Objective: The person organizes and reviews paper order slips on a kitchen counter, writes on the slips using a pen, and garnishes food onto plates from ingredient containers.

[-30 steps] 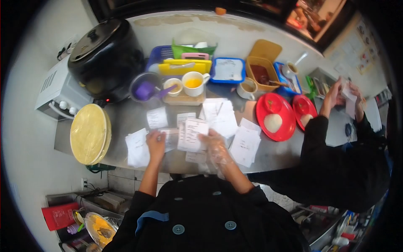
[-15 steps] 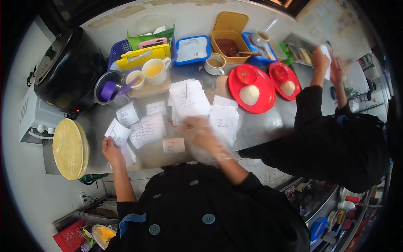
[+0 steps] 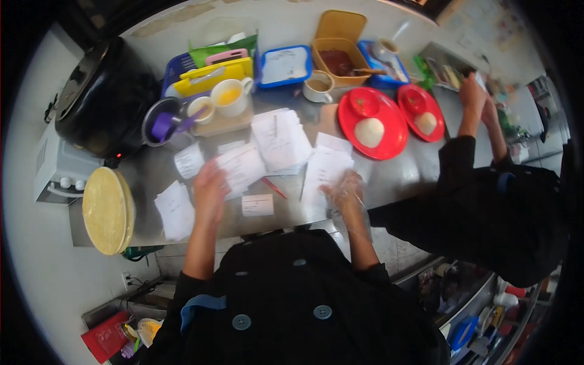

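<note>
My left hand, a little blurred, is closed on the edge of handwritten paper slips, tilted over the steel counter. My right hand, with a clear plastic glove bunched about its wrist, grips the lower right edge of a paper stack. Between the hands lie a red pen and a small printed slip. Behind them sits a thicker pile of white papers. Another bunch of slips lies left of my left hand, below a curled receipt.
Red plates with white mounds stand at right; a co-worker's hands hold something white beyond them. Along the back are cups, a brown tub and a blue-rimmed tray. A black cooker and yellow covered dish stand left.
My left hand has left the slips at the far left and moved right, lifting other slips. My right hand has moved right from near the central pile to the right stack. The red pen now shows.
</note>
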Demonstrator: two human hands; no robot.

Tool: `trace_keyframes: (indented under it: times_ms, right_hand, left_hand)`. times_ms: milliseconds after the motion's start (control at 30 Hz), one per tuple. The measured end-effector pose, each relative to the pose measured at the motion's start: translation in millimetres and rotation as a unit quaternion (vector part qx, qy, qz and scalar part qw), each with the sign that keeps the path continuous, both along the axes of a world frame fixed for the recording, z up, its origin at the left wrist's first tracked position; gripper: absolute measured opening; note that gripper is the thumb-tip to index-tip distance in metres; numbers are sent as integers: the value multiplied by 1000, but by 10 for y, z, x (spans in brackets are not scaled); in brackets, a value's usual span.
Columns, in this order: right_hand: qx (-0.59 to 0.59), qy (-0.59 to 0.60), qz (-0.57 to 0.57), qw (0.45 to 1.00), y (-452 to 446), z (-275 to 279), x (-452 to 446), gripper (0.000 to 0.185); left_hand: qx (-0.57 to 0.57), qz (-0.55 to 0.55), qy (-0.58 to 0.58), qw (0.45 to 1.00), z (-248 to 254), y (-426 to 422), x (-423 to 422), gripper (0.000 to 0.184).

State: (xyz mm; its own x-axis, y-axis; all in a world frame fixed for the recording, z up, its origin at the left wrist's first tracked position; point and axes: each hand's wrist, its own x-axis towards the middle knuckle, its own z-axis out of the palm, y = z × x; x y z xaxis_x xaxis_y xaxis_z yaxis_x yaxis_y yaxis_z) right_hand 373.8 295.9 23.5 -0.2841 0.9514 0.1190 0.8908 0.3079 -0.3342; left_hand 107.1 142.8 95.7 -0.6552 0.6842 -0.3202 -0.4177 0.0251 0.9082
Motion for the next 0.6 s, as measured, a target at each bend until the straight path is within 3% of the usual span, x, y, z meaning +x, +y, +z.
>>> trace_keyframes:
  times_ms: [100, 133, 233, 333, 467, 533, 600]
  right_hand:
    - [-38, 40, -57, 997, -49, 76, -49, 52]
    - [-139, 98, -84, 982, -15, 62, -21, 53]
    - [-70, 157, -67, 983, -6, 15, -14, 45]
    - [-85, 155, -101, 979, -32, 143, -74, 34]
    - [-92, 150, -65, 982, 75, -41, 57, 22]
    - [-144, 296, -88, 940, 160, -168, 111, 14]
    - [-141, 334, -87, 928, 190, -151, 185, 14]
  left_hand:
    - [30, -38, -15, 999, 185, 105, 102, 34]
    - [28, -32, -13, 999, 227, 119, 115, 34]
    - [24, -52, -16, 998, 290, 162, 135, 35]
    - [32, -54, -24, 998, 291, 173, 145, 35]
    - [34, -57, -25, 997, 276, 170, 124, 36]
    - [29, -58, -23, 998, 269, 174, 109, 36]
    - [29, -59, -23, 998, 262, 182, 101, 36]
